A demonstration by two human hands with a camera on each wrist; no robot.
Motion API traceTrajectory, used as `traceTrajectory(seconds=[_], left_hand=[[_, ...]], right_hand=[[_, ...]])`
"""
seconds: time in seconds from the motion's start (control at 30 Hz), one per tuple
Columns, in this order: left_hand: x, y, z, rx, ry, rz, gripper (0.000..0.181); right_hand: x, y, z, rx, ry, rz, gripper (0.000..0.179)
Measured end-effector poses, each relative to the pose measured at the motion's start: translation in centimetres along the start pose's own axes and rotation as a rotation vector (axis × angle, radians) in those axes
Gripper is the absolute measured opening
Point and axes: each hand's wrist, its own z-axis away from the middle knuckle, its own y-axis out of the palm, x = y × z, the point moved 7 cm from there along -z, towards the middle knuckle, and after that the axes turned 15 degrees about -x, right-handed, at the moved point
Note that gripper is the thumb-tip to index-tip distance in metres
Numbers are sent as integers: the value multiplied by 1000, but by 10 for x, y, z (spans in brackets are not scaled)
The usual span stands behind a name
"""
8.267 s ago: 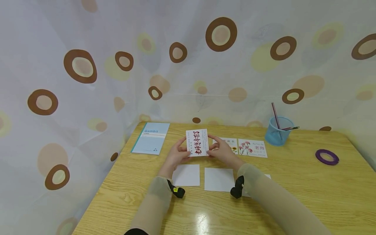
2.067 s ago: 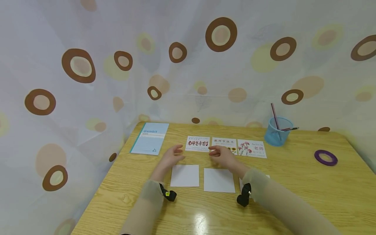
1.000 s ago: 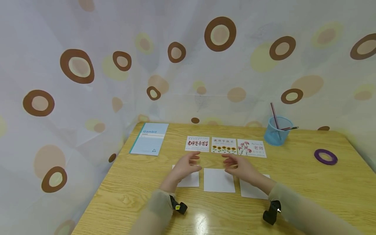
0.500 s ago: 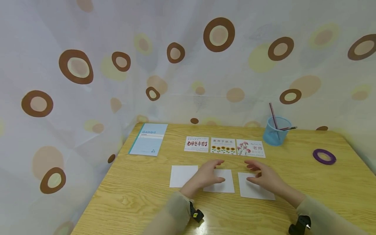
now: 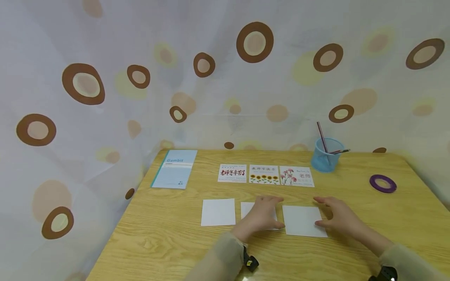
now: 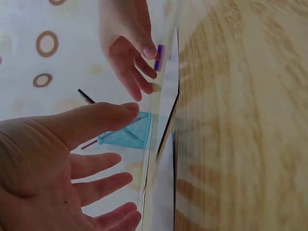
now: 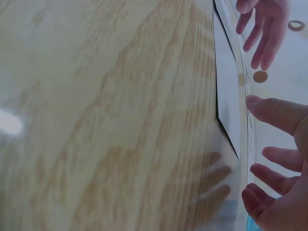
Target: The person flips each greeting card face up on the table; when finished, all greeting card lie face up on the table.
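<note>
In the head view my hands flank the right blank white card [image 5: 302, 220], which lies flat on the table. My left hand [image 5: 261, 214] hovers over the middle white card [image 5: 247, 209] and covers part of it, thumb toward the right card's left edge. At the right card's other side is my right hand [image 5: 340, 215], its fingertips near the edge. Both hands have spread, relaxed fingers and hold nothing. The left white card [image 5: 218, 212] lies apart. In the left wrist view, the thumb and fingers [image 6: 98, 166] show air between them.
Behind lie a red-lettered card [image 5: 232, 173], a sunflower card [image 5: 264, 174] and a pink flower card [image 5: 297, 176] in a row. A notebook [image 5: 174, 169] lies back left. At the right are a blue mesh pencil cup [image 5: 324, 160] and a purple ring [image 5: 383, 183].
The red-lettered card, earlier gripped upright by both hands, now lies flat in the back row. Both hands have let go and moved right and nearer, from the left white card to the right one.
</note>
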Motion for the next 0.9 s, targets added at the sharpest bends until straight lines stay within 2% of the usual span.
traceTrajectory(seconds=[0.2,0.33,0.47,0.63,0.9], left_hand=[[-7,10,2,50,44,-98,85],[-9,15,4,92,44,-78,85],[-10,16,7,113,9,-58,86],[-14,13,7,106,12,-87,87],[-23,12,6,91,102,-196,88]], right_hand=[[0,3,5,-20,-119,69,83],[0,4,8,-43,-206,97,87],[-1,4,11,-61,-262,120,90],[-4,4,12,-47,-258,137,94],[-6,5,13,-27,-236,140,91]])
